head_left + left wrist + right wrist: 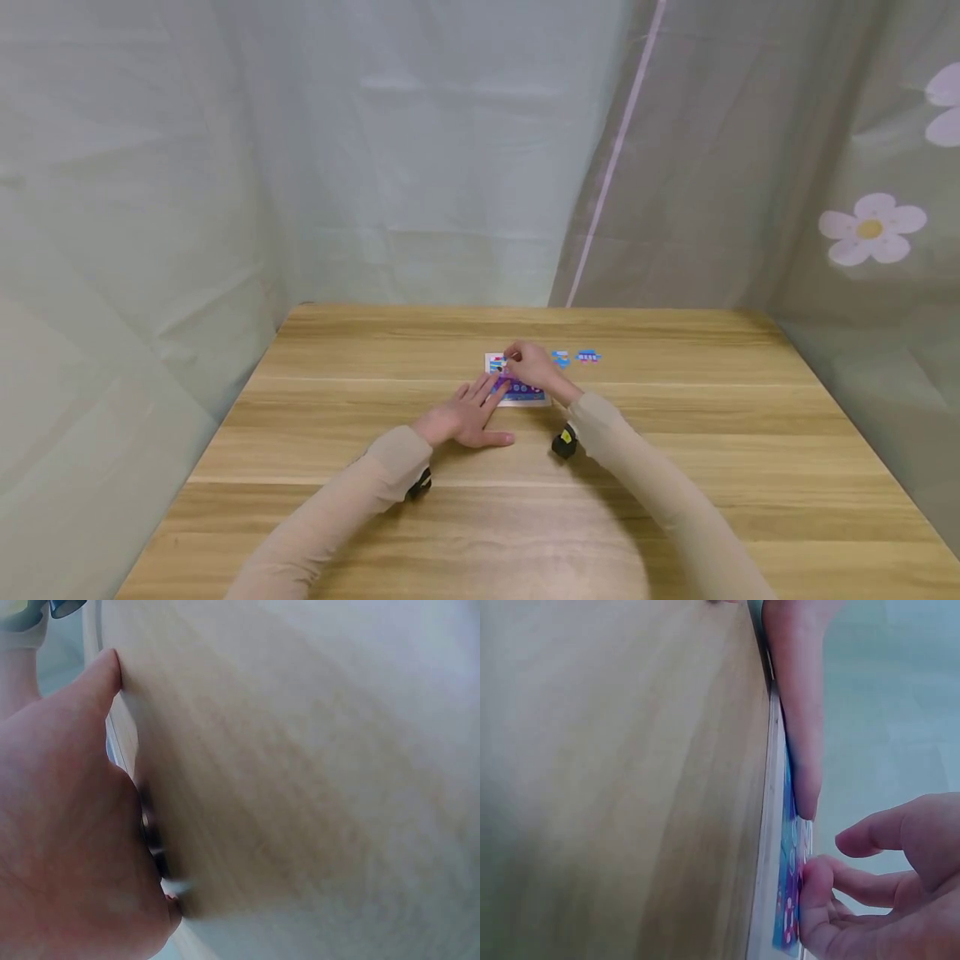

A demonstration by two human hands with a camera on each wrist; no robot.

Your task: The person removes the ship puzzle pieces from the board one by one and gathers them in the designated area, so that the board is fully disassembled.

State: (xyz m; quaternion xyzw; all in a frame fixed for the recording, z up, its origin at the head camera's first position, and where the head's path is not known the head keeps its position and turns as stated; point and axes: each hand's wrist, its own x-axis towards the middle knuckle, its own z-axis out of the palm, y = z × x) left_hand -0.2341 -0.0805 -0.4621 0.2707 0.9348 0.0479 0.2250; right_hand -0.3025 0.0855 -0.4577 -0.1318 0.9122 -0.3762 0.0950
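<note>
- Left hand [467, 419]: lies flat on the wooden table [360, 517], fingers straight and spread; its fingertips press the near-left edge of the puzzle board [525, 392], holding nothing.
- Right hand [534, 367]: fingers curled over the far part of the board, tips brought together. They appear to pinch a small puzzle piece against the board, but the piece itself is hidden under the fingers.
- Puzzle board: a small blue-and-purple card lying flat directly beneath the right fingertips, and touching the left fingertips. The right wrist view shows a left finger [799, 712] laid along the board's edge [786, 900].
- Loose pieces [587, 357]: two blue pieces rest on the table just beyond and to the right of the pinch, apart from the board.
- Risk, as judged: the board is thin and light, so a sideways push from the right fingers could slide it under the left fingertips.
- Risk, as judged: a tilted piece may catch on its recess and lift neighbouring pieces out.
</note>
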